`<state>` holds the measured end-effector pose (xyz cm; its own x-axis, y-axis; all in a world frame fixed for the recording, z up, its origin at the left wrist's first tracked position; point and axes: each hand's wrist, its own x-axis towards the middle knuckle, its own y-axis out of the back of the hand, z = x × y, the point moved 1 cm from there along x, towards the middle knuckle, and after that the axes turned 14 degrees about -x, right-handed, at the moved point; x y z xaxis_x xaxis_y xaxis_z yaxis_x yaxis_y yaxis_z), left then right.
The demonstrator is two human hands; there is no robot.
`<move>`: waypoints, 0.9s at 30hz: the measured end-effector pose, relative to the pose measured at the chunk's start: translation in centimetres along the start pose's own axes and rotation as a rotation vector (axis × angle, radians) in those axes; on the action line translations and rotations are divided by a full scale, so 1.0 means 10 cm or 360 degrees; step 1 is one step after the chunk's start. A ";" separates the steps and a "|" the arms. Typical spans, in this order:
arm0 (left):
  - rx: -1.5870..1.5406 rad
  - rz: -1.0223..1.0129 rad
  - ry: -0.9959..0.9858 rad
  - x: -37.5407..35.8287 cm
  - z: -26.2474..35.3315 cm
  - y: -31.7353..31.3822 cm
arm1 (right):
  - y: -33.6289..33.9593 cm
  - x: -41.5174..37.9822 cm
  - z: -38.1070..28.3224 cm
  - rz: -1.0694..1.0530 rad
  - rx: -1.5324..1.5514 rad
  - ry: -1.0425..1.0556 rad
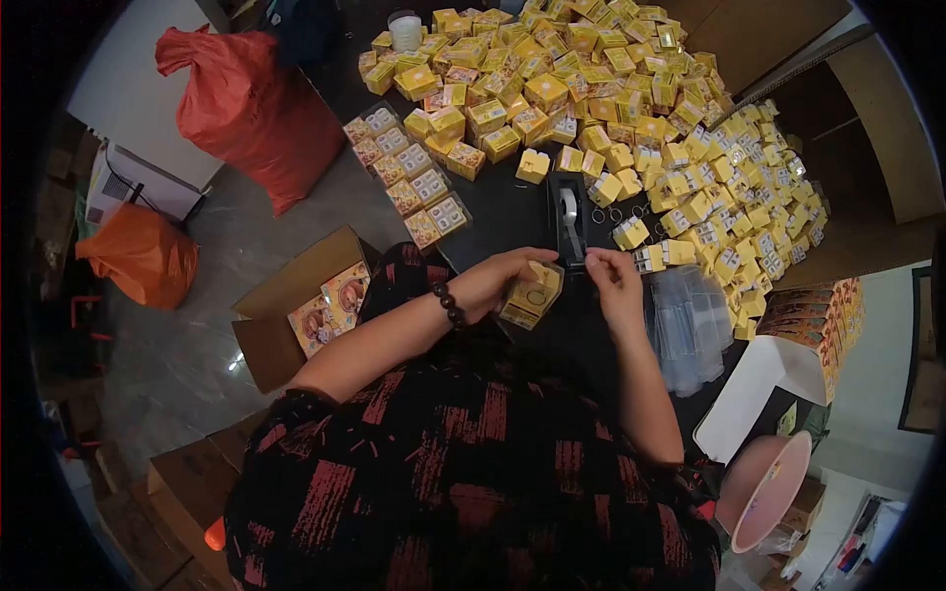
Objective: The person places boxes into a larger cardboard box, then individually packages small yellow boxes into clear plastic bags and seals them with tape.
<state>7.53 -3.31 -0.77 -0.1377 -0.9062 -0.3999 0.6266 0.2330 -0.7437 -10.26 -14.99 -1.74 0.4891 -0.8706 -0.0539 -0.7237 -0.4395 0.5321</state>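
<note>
My left hand (496,279), with a dark bead bracelet at the wrist, is closed round a small yellow box (532,300). A thin metal ring lies against the box's upper face. Just right of it stands a black tape dispenser (570,222) with a pale roll of tape. At the dispenser's near end, my right hand (619,281) has thumb and forefinger pinched together; whatever is between them is too small to make out. Several metal rings (614,214) lie on the dark table right of the dispenser. Clear plastic sleeves (687,330) lie beside my right forearm.
A large heap of yellow boxes (547,91) covers the table's far side and right. Packed clear trays (409,177) sit at the left edge. On the floor are a red sack (251,118) and an open carton (258,350). A pink basin (769,492) stands at lower right.
</note>
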 end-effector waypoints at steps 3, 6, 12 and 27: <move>0.0045 -0.0041 0.0131 0.23 -0.09 0.10 | 0.02 0.19 0.11 -0.0534 0.0256 -0.0401; 0.0101 -0.0053 0.0161 0.28 -0.10 0.12 | 0.02 0.19 0.10 -0.0606 0.0986 -0.0752; 0.0060 -0.0045 0.0125 0.27 -0.12 0.10 | -0.02 -0.17 0.27 -0.0252 0.0718 -0.0394; 0.0107 0.0121 -0.0578 0.06 -0.25 0.05 | -0.32 -0.27 0.59 -0.0064 0.0822 -0.0394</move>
<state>5.79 -2.90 -2.74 0.1849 -0.9560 -0.2276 0.6751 0.2919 -0.6775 -12.17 -12.52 -8.29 0.4376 -0.8494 -0.2951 -0.8813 -0.4703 0.0469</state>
